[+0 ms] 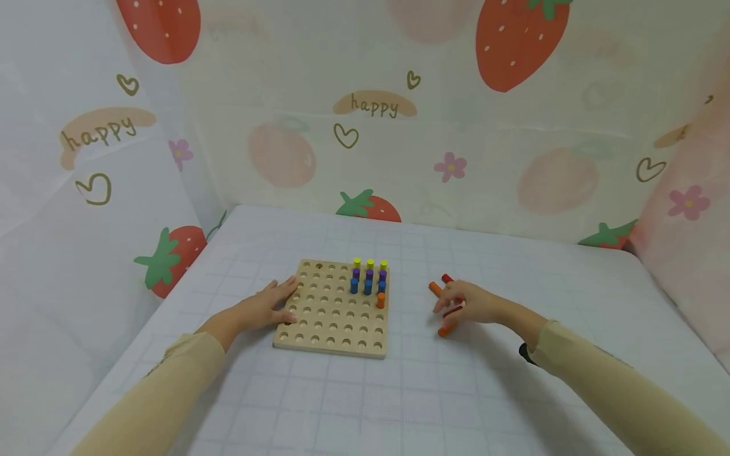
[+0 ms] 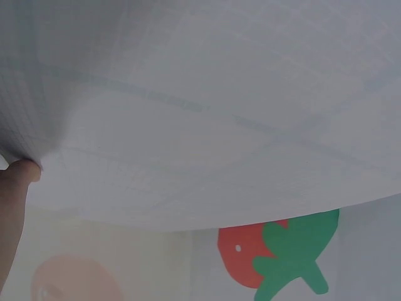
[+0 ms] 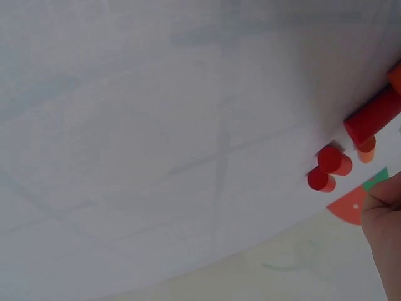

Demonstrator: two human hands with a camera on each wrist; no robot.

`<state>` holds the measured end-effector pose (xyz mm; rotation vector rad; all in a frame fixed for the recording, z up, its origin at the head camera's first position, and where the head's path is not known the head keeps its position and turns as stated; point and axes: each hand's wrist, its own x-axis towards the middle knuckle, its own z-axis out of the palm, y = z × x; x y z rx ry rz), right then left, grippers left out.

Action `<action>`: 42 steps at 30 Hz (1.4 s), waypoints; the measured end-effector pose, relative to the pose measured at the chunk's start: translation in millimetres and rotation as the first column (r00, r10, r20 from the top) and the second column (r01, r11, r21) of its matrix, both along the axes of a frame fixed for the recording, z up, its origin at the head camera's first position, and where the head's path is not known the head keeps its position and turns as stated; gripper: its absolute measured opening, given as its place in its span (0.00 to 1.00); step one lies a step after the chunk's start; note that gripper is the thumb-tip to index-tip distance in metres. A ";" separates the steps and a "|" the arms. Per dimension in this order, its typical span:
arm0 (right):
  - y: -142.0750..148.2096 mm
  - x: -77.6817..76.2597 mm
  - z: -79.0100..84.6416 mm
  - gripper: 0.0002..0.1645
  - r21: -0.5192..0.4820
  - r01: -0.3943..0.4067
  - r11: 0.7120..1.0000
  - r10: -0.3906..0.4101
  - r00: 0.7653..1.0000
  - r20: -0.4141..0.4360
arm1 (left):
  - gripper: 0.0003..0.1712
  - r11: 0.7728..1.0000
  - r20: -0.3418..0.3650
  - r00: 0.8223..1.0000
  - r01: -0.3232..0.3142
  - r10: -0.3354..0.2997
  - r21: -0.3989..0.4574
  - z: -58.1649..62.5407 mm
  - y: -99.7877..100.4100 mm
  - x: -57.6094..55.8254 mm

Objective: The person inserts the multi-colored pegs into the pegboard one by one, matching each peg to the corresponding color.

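A wooden pegboard [image 1: 338, 349] with rows of round holes lies on the table. My left hand [image 1: 261, 308] rests on its left edge, fingers extended and thumb apart. At the board's right side stand yellow pegs [image 1: 370, 263], purple pegs [image 1: 369, 275], blue pegs [image 1: 367, 288] and one orange peg [image 1: 381, 301]. My right hand [image 1: 474, 303] is low over loose pegs right of the board, fingers bent downward, with a gap between index finger and thumb. Around it lie an orange peg [image 1: 435, 289], a red peg [image 1: 447, 278] and another orange peg [image 1: 445, 330]. A dark red peg [image 3: 374, 117] is partly hidden from the head view.
A white cloth with a pale grid covers the table [image 1: 433, 392]. Printed curtains [image 1: 376, 152] with strawberries stand behind it and along both sides. A dark band [image 1: 527, 354] shows at my right wrist.
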<state>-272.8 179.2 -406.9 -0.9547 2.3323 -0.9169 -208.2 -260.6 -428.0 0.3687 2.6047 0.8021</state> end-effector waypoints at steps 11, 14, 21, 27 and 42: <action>22.3 11.2 -7.8 0.13 -0.019 0.085 0.996 -0.083 0.995 0.055 | 0.53 1.000 0.008 1.000 -0.009 0.009 0.000 3.8 1.6 3.0; 22.1 13.0 -10.7 0.15 0.004 0.121 0.993 -0.121 0.987 0.105 | 0.53 1.000 0.010 1.000 -0.015 0.016 -0.007 3.8 0.5 2.6; 16.8 13.9 -19.5 0.18 0.051 0.147 0.988 -0.153 0.978 0.140 | 0.53 1.000 0.003 1.000 -0.011 0.011 -0.002 1.7 -2.8 1.9; 16.7 16.0 -22.7 0.16 0.104 0.190 0.976 -0.200 0.975 0.093 | 0.53 1.000 0.001 1.000 -0.002 0.002 0.007 -1.7 -1.6 -0.6; 15.3 17.0 -14.2 0.11 0.101 0.238 0.966 -0.249 0.961 0.119 | 0.54 1.000 0.010 1.000 -0.009 0.009 0.008 -2.2 -0.4 -1.4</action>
